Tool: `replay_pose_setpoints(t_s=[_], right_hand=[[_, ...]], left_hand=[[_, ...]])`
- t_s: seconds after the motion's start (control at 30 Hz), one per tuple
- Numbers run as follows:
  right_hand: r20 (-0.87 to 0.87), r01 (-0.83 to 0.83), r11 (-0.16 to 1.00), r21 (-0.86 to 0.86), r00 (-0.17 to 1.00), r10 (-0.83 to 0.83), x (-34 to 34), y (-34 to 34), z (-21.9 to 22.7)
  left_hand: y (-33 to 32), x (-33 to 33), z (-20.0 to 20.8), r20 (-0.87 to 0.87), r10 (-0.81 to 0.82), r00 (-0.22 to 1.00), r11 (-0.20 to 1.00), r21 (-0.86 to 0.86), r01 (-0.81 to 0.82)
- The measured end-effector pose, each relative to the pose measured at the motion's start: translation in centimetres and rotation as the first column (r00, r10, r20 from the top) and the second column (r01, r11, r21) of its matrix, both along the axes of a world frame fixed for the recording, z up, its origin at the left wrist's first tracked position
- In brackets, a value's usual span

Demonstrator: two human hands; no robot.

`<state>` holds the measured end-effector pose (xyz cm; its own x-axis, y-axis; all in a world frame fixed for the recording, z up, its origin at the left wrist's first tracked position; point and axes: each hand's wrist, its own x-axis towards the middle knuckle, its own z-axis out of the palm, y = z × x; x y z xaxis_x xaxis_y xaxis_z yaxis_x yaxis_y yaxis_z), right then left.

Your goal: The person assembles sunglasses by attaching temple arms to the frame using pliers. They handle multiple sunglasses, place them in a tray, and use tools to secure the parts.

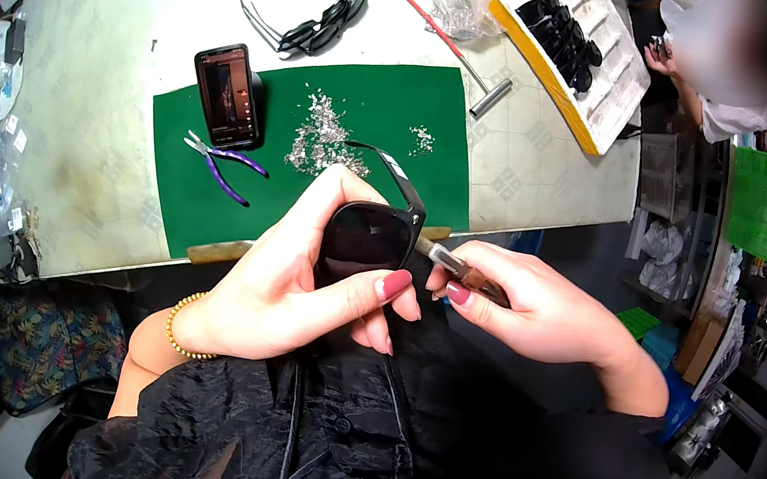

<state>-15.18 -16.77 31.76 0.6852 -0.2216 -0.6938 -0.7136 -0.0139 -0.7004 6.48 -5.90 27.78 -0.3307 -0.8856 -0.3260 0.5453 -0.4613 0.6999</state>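
My left hand [276, 308] is closed around a pair of black sunglasses [362, 244], its thumb pressed against the dark lens. One temple arm of the sunglasses stands out toward the table; the other side is hidden by my fingers. In my right hand [550, 308] is a small tool with a brown handle [485, 285] and a metal collar, gripped between thumb and fingers. Its tip is close to the hinge corner of the frame; I cannot tell whether they touch. Just beyond my hands, silvery bits [319, 138] lie heaped on a green mat [426, 105].
Purple-handled pliers [230, 175] and a propped phone [228, 94] are on the mat's left. Behind lie more black glasses [324, 21] and a red-and-metal rod [421, 12]. A white slotted tray [609, 105] holds several sunglasses at far right, near another person [718, 118].
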Motion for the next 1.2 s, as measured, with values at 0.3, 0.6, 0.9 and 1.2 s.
replay_pose_setpoints(t_s=[0.3, 0.6, 0.9, 1.2], right_hand=[[0.001, -0.032, 0.999, -0.004, 0.999, 0.032, 1.0, -0.6, 0.9], [-0.066, -0.077, 0.99, -0.121, 0.995, 0.069, 1.5, -0.2, 0.5], [0.085, -0.082, 0.779, -0.622, 0.982, 0.171, -0.1, 0.5, -0.8], [-0.082, -0.125, 0.958, -0.259, 0.991, 0.107, 0.8, -0.6, -1.0]], left_hand=[[0.3, -0.5, 0.3, 0.041, 0.044, 0.998, 0.999, -0.01, -0.043], [0.8, -0.3, -0.6, 0.407, 0.031, 0.913, 0.948, -0.302, 0.103], [0.6, -0.8, -1.7, 0.194, 0.016, 0.981, 0.985, -0.171, 0.018], [-0.3, -0.8, -3.0, 0.471, 0.134, 0.872, 0.957, -0.291, 0.01]])
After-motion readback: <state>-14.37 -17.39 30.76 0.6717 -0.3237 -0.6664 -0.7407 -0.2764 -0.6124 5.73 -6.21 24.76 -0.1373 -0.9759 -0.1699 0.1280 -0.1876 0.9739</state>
